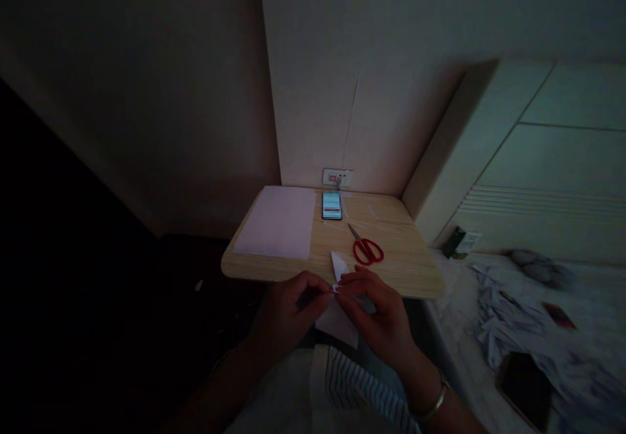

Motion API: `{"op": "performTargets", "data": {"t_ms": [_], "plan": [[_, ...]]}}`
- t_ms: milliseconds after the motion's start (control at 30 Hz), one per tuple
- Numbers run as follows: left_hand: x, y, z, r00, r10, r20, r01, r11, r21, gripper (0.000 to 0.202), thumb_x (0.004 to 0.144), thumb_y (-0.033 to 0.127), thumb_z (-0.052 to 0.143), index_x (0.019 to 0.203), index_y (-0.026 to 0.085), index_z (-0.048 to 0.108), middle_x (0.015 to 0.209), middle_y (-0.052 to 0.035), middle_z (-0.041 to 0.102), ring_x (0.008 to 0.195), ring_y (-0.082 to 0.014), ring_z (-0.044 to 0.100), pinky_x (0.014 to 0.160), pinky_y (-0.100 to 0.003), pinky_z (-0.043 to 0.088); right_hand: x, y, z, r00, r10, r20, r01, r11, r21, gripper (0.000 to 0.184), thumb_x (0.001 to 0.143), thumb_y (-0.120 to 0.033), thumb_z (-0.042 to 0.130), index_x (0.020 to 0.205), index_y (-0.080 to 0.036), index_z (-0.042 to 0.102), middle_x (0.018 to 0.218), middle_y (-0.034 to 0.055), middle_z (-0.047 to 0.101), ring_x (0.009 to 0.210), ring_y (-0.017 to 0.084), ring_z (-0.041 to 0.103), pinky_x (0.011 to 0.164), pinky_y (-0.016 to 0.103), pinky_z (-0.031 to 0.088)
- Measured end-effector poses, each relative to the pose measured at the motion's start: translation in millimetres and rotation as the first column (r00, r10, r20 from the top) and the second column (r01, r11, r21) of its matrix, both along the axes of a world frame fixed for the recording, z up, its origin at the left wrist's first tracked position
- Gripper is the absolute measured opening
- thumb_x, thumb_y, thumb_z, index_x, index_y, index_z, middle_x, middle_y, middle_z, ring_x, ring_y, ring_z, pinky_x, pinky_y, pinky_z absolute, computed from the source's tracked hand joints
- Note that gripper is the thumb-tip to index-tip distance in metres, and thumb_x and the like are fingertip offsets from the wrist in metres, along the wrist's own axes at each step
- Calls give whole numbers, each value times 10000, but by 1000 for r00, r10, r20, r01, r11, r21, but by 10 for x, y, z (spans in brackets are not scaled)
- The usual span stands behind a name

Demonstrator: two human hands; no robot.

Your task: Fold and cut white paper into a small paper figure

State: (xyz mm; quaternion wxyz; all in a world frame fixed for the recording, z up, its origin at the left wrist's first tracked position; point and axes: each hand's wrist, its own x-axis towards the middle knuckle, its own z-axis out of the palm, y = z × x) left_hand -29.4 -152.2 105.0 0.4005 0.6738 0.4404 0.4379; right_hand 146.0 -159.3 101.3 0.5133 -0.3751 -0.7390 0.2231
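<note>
Both of my hands meet just in front of the table's near edge, on a piece of white paper (337,323). My left hand (298,303) pinches it between thumb and forefinger. From the other side my right hand (374,307) grips the same narrow middle part, its fingers bent. One pointed end of the paper sticks up beyond my fingers, and a wider part hangs below them. The exact folds between the fingertips are hidden. Red-handled scissors (366,249) lie on the table beyond my right hand, blades pointing away.
On the wooden table (405,271), a stack of white paper (281,222) lies at the left. A lit phone (331,205) is at the back, below a wall socket (337,177). Thin paper strips lie near the scissors. To the right, a bed (469,330) holds many paper pieces and a dark tablet-like object (525,385).
</note>
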Motion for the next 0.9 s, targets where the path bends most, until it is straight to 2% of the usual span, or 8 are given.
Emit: {"op": "performTargets", "data": {"t_ms": [100,200,300,367,433,667,800,900], "plan": [[17,31,7,985,30,172,1,984,-176,123,759,285,623,735,169,591,670,26,595,629,-94,543,587,-178,408,18,-8,13,995,97,4,-97,992,-80,238,782,-174,652,1004,-254,621,969,37,632,936,178,583,825,320,473],[34,59,6,914,104,393,36,943,-332,188,711,306,673,703,156,560,613,45,534,560,-69,473,532,-166,362,16,-13,4,986,165,40,-157,977,-142,409,754,-137,652,1130,-257,547,1063,48,581,997,185,552,850,314,465],[54,56,-16,826,147,545,148,876,-460,245,672,329,707,701,152,540,580,49,513,510,-63,434,495,-174,334,3,-7,-27,990,136,36,-129,980,-152,353,784,-90,565,1100,-247,547,1017,43,578,953,174,557,806,296,471],[70,39,-42,805,133,578,222,837,-501,256,663,334,716,717,149,547,586,42,524,510,-67,441,499,-183,338,1,2,-48,995,101,16,-98,987,-130,301,784,-94,561,1047,-240,576,967,40,587,903,173,570,755,284,480],[81,22,-66,818,91,568,250,834,-493,249,657,323,723,727,146,562,612,36,540,533,-70,459,518,-184,349,3,8,-58,997,83,3,-82,993,-80,276,768,-110,591,1014,-236,601,921,39,598,856,175,583,713,282,487],[59,-7,-7,917,-70,394,204,928,-311,237,706,358,664,724,151,550,756,-14,570,673,-114,510,610,-214,419,-3,-39,1,1000,2,10,-3,991,137,157,818,-176,567,948,-238,631,835,52,614,746,172,604,601,283,507],[62,-50,62,951,-163,261,216,958,-188,127,768,276,588,742,163,537,768,-9,546,701,-113,505,632,-211,424,1,-61,23,998,-56,-1,55,971,235,192,791,-146,595,956,-240,618,832,54,623,753,180,611,602,291,512],[74,-82,91,966,-188,178,207,974,-94,76,791,228,556,749,169,531,778,-7,544,712,-112,512,651,-213,428,13,-69,-4,997,-70,14,64,966,252,234,778,-143,606,987,-247,606,864,58,621,772,186,614,611,300,514]]}}
